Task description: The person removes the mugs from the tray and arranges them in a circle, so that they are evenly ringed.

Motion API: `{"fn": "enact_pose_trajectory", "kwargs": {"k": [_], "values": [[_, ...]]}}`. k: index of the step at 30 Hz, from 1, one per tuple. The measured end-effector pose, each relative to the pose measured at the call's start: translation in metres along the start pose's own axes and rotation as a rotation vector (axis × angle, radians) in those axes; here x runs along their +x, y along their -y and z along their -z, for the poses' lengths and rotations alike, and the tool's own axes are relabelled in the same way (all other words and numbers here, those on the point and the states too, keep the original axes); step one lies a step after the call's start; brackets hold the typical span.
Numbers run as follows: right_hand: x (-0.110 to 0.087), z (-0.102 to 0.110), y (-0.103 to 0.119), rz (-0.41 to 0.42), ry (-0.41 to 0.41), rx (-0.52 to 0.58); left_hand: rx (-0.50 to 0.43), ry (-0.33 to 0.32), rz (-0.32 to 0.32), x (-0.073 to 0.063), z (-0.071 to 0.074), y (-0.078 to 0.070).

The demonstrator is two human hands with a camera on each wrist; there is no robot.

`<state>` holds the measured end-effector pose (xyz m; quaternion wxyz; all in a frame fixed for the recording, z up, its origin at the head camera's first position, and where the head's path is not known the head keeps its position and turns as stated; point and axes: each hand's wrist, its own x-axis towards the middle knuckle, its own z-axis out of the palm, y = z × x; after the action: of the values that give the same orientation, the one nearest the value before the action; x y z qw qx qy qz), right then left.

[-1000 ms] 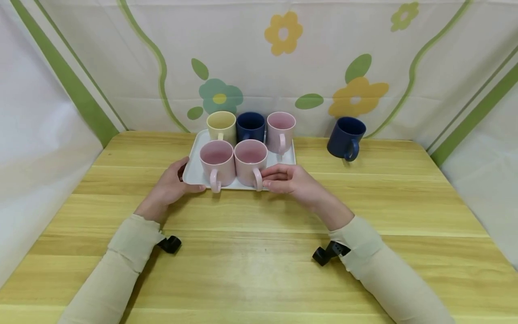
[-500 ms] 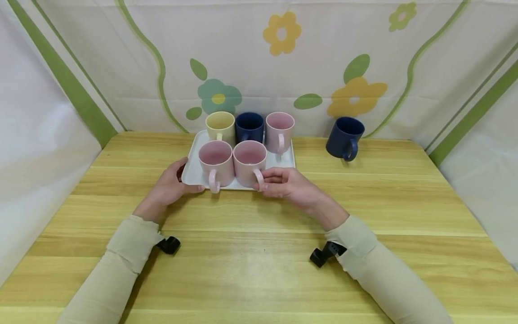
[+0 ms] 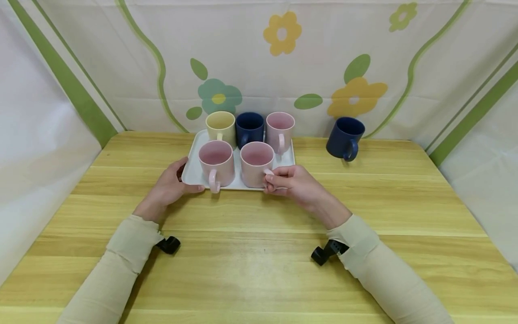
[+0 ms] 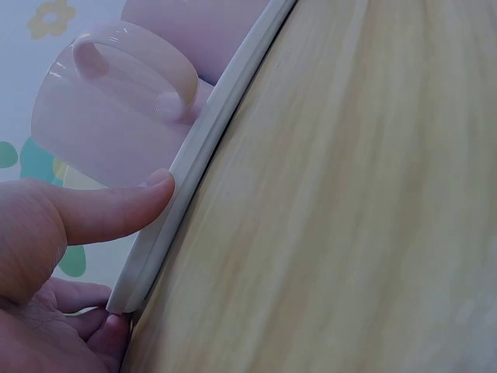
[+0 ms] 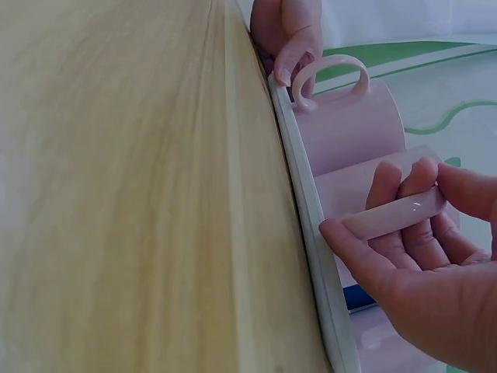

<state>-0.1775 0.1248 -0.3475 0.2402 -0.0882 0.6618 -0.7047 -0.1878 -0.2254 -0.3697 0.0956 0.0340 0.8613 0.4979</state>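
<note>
The right hand (image 3: 289, 181) curls its fingers round the handle (image 5: 397, 215) of the front-right pink mug (image 3: 254, 172), upright on the white tray (image 3: 193, 170) beside the front-left pink mug (image 3: 220, 171). The left hand (image 3: 169, 185) grips the tray's near-left corner between thumb and fingers.

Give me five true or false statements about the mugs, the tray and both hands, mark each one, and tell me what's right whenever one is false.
1. The right hand grips the handle of the front right pink mug. True.
2. The left hand holds a mug. False: it grips the near left corner of the white tray.
3. A yellow mug stands beside a navy mug on the tray. True.
4. Every navy mug is on the tray. False: a second navy mug stands on the table, right of the tray.
5. The front left pink mug has its handle turned toward the person. True.
</note>
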Motion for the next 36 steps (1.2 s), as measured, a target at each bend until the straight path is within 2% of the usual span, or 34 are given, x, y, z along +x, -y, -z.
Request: {"fn": "enact_pose_trajectory", "kwargs": {"k": [12, 19, 25, 29, 36], "values": [[-0.004, 0.003, 0.003, -0.042, -0.006, 0.017, 0.020, 0.000, -0.012, 0.000, 0.000, -0.001], [-0.008, -0.002, 0.009, -0.015, -0.048, 0.048, 0.006, -0.001, -0.004, 0.000, -0.001, -0.002], [-0.019, -0.013, 0.022, 0.053, -0.076, 0.000, 0.005, 0.000, -0.005, -0.001, -0.001, -0.002], [-0.029, -0.019, 0.034, 0.121, -0.102, 0.030, 0.004, 0.002, -0.001, 0.000, 0.000, -0.002], [-0.045, -0.029, 0.051, 0.219, -0.242, 0.098, 0.006, 0.001, 0.006, 0.000, 0.000, -0.001]]}}
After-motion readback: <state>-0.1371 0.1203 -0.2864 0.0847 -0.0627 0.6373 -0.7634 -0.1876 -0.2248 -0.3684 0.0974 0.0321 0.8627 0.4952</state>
